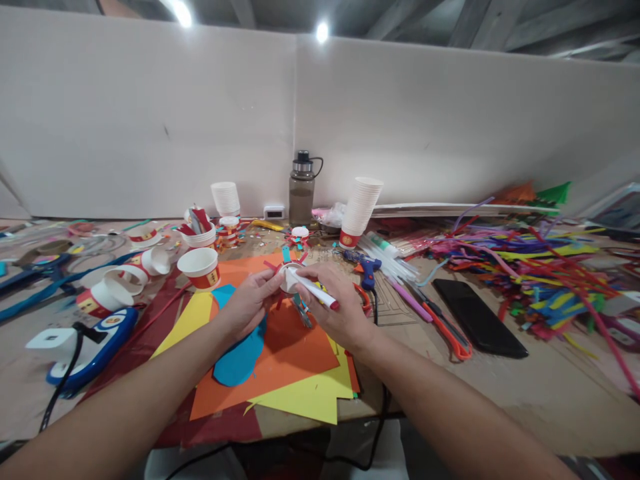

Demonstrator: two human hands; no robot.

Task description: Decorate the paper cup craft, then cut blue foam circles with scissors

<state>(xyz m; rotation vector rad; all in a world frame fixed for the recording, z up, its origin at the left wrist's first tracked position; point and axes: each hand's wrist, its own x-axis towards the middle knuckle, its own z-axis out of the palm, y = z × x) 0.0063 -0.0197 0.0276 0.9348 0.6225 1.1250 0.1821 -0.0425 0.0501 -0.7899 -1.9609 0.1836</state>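
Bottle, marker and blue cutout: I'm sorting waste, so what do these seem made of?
Bottle: probably smooth plastic, perhaps glass, as the grey-brown body is see-through; its silvery neck band looks metallic.
Marker: likely plastic, by its smooth white barrel and red end.
Blue cutout: matte paper or thin card, judging by its flat, even colour.

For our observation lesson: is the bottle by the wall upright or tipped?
Upright: the bottle has its black lid on top, its body vertical beneath.
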